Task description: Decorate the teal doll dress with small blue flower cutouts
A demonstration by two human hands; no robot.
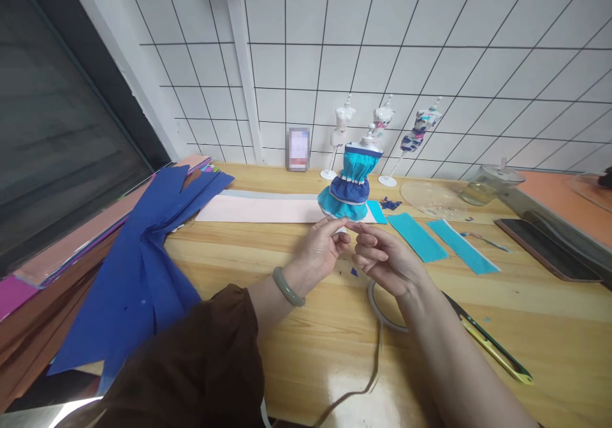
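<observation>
A small dress form wears a ruffled teal and dark blue dress and stands upright near the middle of the table. At its lower hem, my left hand has its thumb and index finger pinched on the teal edge. My right hand meets it from the right, index finger and thumb closed at the same hem, the other fingers curled. A green bangle circles my left wrist. Behind my right forearm lies a roll of tape, partly hidden.
Blue paper sheets lie at left, a pale pink strip behind my hands. Teal pieces, a cutter and a dark phone are at right. Other dress forms and a lit phone stand at the back.
</observation>
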